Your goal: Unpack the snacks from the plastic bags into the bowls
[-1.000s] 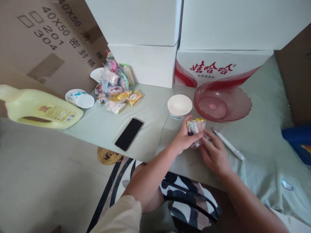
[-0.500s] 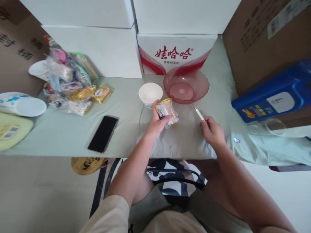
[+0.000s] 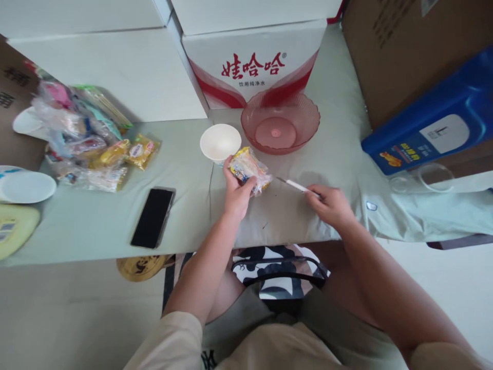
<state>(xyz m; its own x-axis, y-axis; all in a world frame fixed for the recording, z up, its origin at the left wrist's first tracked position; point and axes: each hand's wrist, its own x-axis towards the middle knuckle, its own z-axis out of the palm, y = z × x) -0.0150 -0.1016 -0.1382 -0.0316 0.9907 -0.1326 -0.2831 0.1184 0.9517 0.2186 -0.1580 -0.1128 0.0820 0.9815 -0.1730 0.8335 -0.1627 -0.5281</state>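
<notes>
My left hand [image 3: 237,199] is closed around a small snack packet [image 3: 249,167] with a clear and yellow wrapper, fingers behind it and thumb in front. In my right hand [image 3: 332,205] is a slim craft knife [image 3: 297,186] with a white handle. Its metal tip points left at the packet's right edge, and I cannot tell whether they touch. Just behind the packet stands a white paper bowl [image 3: 219,141], partly covered by it. A see-through pink bowl [image 3: 275,134] with a wavy rim sits farther back, right of the paper bowl.
A phone [image 3: 153,218] lies left of my left hand. Beyond it are a pile of wrapped packets [image 3: 88,139] and a yellow packet [image 3: 142,151]. White cartons [image 3: 246,67] stand behind; a blue bottle [image 3: 435,123] and a clear plastic cup [image 3: 435,177] are at right.
The knife has swung leftward, bringing its tip close to the packet. The packet is turned slightly in my left hand. My view has shifted a little.
</notes>
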